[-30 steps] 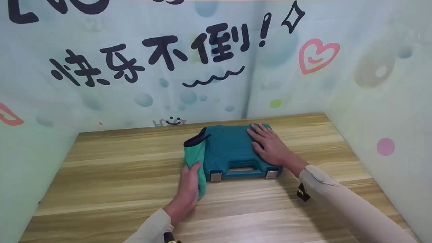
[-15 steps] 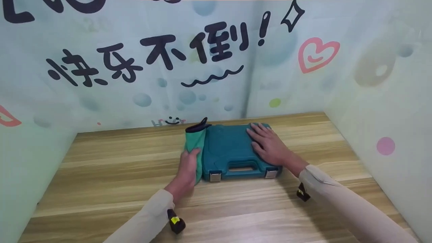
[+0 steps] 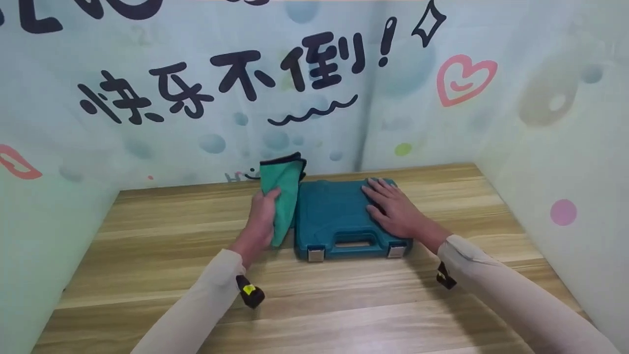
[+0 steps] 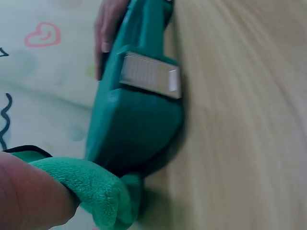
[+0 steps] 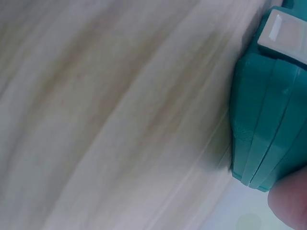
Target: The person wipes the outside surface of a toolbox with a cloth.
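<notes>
A teal plastic carrying case (image 3: 329, 206) lies flat on the wooden table, its handle and two metal latches (image 3: 316, 254) toward the front. My left hand (image 3: 259, 216) grips a folded green cloth (image 3: 283, 182) with dark edging, held along the case's left side. In the left wrist view the fluffy cloth (image 4: 96, 187) bunches beside my thumb, against the end of the case (image 4: 139, 124). My right hand (image 3: 395, 209) rests with spread fingers on the right part of the lid. A fingertip (image 5: 290, 199) shows at the case's corner in the right wrist view.
The wood-grain table (image 3: 172, 246) is bounded by a printed backdrop (image 3: 196, 59) behind and a pale side wall (image 3: 560, 147) on the right. Black wrist devices (image 3: 250, 292) hang under both sleeves.
My left hand has moved away toward the backdrop along the case's left side, carrying the cloth, whose dark-edged end now stands higher. My right hand has stayed on the lid.
</notes>
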A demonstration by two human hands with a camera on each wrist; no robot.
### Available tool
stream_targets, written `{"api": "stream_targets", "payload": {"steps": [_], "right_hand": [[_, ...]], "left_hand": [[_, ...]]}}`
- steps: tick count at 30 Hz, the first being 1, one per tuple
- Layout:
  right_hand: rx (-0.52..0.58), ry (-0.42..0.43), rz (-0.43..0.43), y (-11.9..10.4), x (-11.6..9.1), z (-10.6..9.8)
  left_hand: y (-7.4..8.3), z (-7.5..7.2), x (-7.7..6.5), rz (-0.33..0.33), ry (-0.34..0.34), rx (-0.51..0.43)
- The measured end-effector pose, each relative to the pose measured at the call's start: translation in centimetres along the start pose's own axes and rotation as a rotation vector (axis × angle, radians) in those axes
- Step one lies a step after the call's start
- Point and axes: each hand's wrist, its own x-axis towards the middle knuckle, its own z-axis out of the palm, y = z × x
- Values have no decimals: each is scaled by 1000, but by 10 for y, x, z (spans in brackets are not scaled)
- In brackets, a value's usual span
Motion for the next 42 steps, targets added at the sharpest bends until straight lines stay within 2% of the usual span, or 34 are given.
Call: {"api": "stream_targets", "payload": {"steps": [3, 5, 8, 11, 13, 16, 18, 21, 24, 28, 33, 39, 42], "right_hand": [[68, -51, 34, 3, 0, -8], [149, -80, 91, 4, 1, -16], [340, -70, 198, 1, 4, -30], [628, -2, 210, -6, 11, -39], [924, 16, 149, -14, 17, -41], [1340, -62, 80, -28, 23, -41], [1492, -144, 116, -37, 24, -40], [1505, -209, 233, -45, 23, -36], [1482, -194, 339, -47, 21, -33], [1486, -194, 374, -44, 17, -35], [1493, -204, 362, -43, 18, -41], [1513, -150, 381, -44, 19, -45], [1511, -152, 415, -44, 18, -48]], "left_hand": [[17, 1, -2, 36, -40, -24], [27, 3, -6, 50, -88, -55], [39, 9, -13, 68, -176, -114], [46, 17, -21, 73, -239, -184], [48, 26, -26, 59, -259, -225], [44, 42, -30, 32, -281, -282], [38, 54, -32, 1, -303, -311], [29, 68, -33, -27, -364, -356], [24, 78, -35, -49, -417, -377], [22, 83, -38, -66, -426, -342], [20, 80, -34, -42, -363, -227], [22, 82, -29, 54, -243, 66], [25, 83, -26, 80, -214, 131]]}}
